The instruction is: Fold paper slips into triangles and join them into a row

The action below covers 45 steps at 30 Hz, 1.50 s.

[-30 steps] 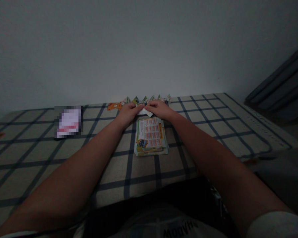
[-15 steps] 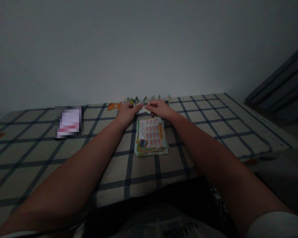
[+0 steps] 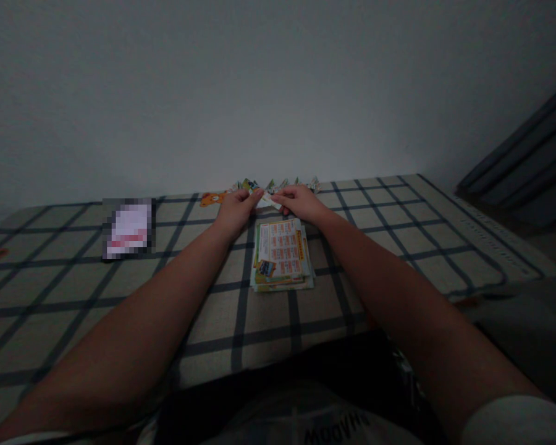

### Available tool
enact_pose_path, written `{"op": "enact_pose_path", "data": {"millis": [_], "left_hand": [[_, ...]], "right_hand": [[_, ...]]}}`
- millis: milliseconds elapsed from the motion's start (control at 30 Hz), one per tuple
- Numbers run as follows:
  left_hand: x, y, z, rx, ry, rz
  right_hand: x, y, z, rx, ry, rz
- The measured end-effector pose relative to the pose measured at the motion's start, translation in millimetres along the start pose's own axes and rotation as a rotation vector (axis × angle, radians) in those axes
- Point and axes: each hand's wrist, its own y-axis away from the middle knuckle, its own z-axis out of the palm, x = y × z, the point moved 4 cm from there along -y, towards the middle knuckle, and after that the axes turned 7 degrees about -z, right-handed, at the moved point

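Between my two hands is a small whitish piece of paper (image 3: 267, 199), partly folded and partly covered by fingers. My left hand (image 3: 237, 209) pinches its left side between thumb and fingers. On the other side my right hand (image 3: 300, 203) grips it the same way, with the fingers curled under. Just nearer to me lies a stack of printed paper sheets (image 3: 280, 253), the top one bearing a grid of small red and white blocks. Behind the hands stands a row of folded paper pieces (image 3: 297, 182) with pointed tops.
A checked cloth (image 3: 380, 232) covers the table, with a printed orange bear (image 3: 212, 198) near the left hand. At the left lies a blurred-out flat object (image 3: 130, 228). A pale wall (image 3: 278, 93) rises behind, and a dark ridged panel (image 3: 528, 148) stands at the right.
Both hands stay in nearly the same place. The thumbs have drawn slightly apart, and more of the paper between them shows.
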Motion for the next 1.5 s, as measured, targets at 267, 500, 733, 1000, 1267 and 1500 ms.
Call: {"op": "enact_pose_path", "data": {"millis": [267,500,733,1000,1267,1500], "left_hand": [[10,6,6,-0.018,0.021,0.019],[0,0,1,0.004,0.055,-0.036],[5,0,5,0.004,0.179,-0.08],[17,6,2,0.089,0.142,0.049],[14,2,1,0.103,0.242,-0.028],[9,-3,-3,0.136,0.192,0.004]], "right_hand": [[-4,4,2,-0.067,0.086,0.028],[-3,6,1,-0.102,0.111,0.004],[-7,8,2,-0.098,0.081,0.03],[-6,8,1,-0.104,0.096,0.033],[-10,10,3,-0.105,0.063,0.062],[-10,10,3,-0.112,0.064,0.067]]}}
